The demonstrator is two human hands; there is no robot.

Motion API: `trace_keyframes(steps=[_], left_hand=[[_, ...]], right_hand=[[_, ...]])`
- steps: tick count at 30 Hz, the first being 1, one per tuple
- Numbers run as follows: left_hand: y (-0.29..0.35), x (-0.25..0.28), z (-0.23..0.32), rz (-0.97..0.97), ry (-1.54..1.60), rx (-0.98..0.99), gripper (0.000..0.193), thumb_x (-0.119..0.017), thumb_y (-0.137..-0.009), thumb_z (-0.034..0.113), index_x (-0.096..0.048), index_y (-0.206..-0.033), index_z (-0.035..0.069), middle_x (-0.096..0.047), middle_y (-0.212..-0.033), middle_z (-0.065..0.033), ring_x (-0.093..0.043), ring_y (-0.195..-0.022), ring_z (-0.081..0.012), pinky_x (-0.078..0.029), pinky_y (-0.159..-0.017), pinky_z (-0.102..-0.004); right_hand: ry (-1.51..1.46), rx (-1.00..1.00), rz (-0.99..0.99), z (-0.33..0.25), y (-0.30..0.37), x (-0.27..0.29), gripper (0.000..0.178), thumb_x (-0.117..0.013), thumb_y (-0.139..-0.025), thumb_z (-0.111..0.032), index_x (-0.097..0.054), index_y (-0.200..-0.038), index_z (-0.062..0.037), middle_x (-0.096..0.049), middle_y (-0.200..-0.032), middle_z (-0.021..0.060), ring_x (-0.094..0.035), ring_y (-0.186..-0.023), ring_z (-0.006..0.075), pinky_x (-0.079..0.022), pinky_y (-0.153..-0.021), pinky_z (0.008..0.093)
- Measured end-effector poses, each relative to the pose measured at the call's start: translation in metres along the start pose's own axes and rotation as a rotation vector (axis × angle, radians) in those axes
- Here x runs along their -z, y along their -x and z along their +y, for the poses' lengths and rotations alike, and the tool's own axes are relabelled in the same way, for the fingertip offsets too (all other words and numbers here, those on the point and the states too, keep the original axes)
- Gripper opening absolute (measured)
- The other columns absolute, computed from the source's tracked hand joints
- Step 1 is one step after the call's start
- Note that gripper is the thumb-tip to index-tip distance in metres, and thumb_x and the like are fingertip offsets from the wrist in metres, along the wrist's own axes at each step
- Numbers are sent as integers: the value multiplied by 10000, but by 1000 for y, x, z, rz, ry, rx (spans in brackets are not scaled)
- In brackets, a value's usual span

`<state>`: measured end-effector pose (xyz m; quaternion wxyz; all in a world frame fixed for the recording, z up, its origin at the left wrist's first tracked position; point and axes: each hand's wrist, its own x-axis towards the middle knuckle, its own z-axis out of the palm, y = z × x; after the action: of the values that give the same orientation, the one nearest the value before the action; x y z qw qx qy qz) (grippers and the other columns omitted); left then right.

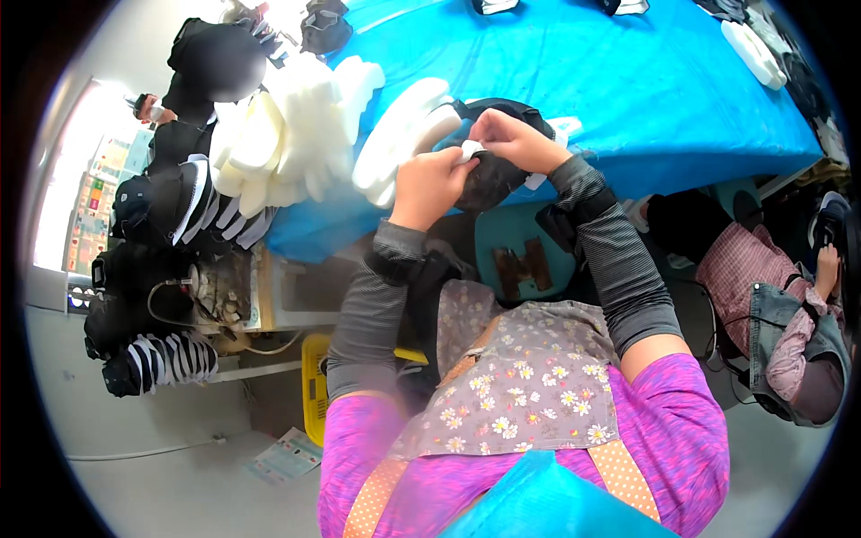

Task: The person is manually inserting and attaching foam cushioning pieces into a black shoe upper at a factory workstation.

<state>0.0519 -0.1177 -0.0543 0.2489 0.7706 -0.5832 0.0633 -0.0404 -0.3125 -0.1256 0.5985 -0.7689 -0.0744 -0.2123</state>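
My left hand (pixel 425 186) is closed, its thumb and finger pinching a small white piece (pixel 471 151) over the table's near edge. Close beside it, my right hand (pixel 520 143) is also closed, fingertips pressed together above that piece. What the right fingers grip is too small to make out. Just beneath both hands is a dark, soft item (pixel 490 184), perhaps a black shoe; the hands cover part of it. White foam insoles (pixel 408 134) lie immediately left of the hands.
A blue sheet (pixel 646 99) covers the table. More white foam insoles (pixel 296 130) are piled at its left end. Black shoes with white soles (pixel 170 202) hang on a rack at left. Below stand a yellow basket (pixel 315 386) and a teal stool (pixel 525 229). Another person (pixel 753 278) sits at right.
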Motion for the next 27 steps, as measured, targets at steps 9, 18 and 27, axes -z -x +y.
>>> trace_keyframes(steps=[9, 18, 27], left_hand=[[-21, -18, 22, 2, -87, -107, 397, -730, -846, 404, -687, -991, 38, -675, -720, -178, -669, -711, -385, -525, -654, -484], [-2, -5, 3, -49, 120, -82, 362, -741, -859, 408, -679, -993, 77, -675, -757, -172, -668, -742, -385, -509, -656, -448], [41, -12, 10, -70, -167, -116, 302, -754, -822, 368, -665, -951, 110, -668, -691, -127, -677, -657, -329, -519, -600, -442]], right_hand=[[-308, 20, 98, 5, 9, -1, 204, -513, -961, 9, -590, -1148, -17, -623, -1141, 49, -570, -1109, 131, -442, -1001, 293], [-508, 142, 502, -44, 36, 12, 140, -566, -970, -54, -620, -1087, 3, -683, -1151, 140, -626, -1128, 219, -493, -972, 344], [538, -179, 752, 43, 69, 26, 367, -660, -943, -246, -586, -1234, -34, -688, -1144, 165, -662, -1043, 290, -513, -903, 386]])
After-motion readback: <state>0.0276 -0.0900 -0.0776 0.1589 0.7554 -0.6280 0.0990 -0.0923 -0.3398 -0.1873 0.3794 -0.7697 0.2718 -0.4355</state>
